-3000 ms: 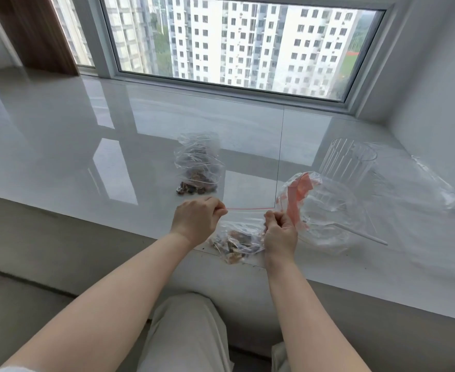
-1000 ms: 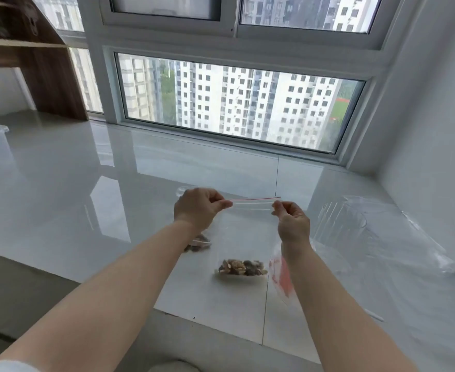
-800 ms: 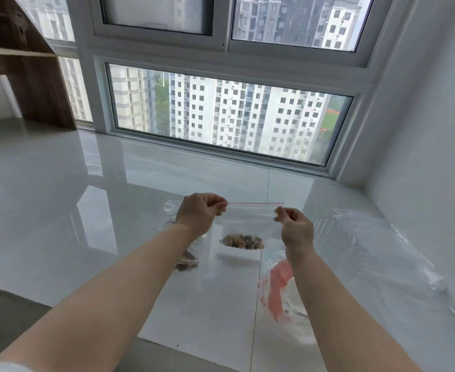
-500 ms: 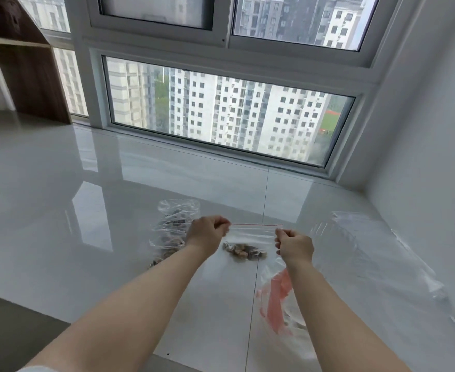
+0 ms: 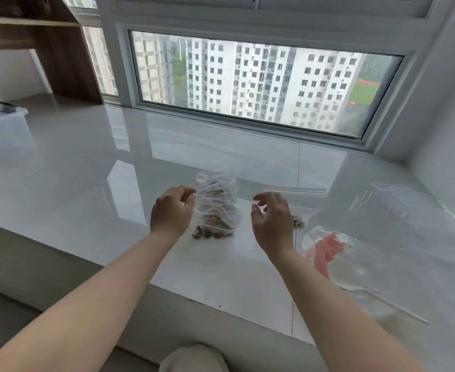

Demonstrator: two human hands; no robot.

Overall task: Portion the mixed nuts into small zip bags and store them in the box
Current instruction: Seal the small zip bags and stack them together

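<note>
Hovering released, the left hand [image 5: 171, 212] and right hand [image 5: 272, 220] grip nothing, fingers loosely curled. Just filled, a small zip bag [image 5: 294, 205] of nuts lies on the white sill [image 5: 87, 162] behind the right hand, its red seal strip showing. Between the hands stands a pile of filled bags [image 5: 217, 205]; a translucent box [image 5: 2, 122] sits far left.

The shiny white table [image 5: 87, 162] holds a pile of small nut bags [image 5: 217, 208], one flat bag [image 5: 294, 208], a clear cup [image 5: 381, 210], a big bag [image 5: 336, 259] and a box [image 5: 3, 122]
</note>
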